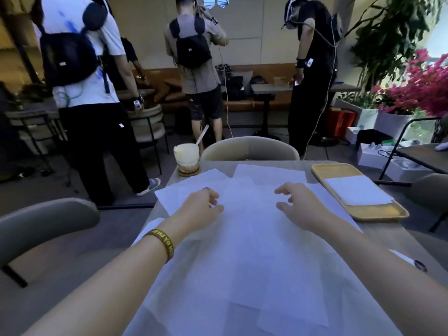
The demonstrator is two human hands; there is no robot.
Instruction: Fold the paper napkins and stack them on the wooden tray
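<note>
left hand [201, 206] and right hand [299, 204], loosely curled, holding nothing, over the spread paper napkins [242, 243]; wooden tray [373, 212] at two o'clock carries a folded napkin [356, 190].

We are recording a glass drink [186, 156] with a straw [202, 135], standing on a coaster [189, 171] at 11 o'clock on the table [388, 231]. A beige chair [249, 148] is facing us at 12 o'clock; a grey chair [46, 221] is sitting at 9 o'clock. Beyond, a person in white [114, 44], one in tan [201, 78] and one in black [315, 44] are standing from 10 to 1 o'clock. Pink flowers [421, 86] are showing at 2 o'clock, and white boxes [373, 155] are lying below them.
</note>
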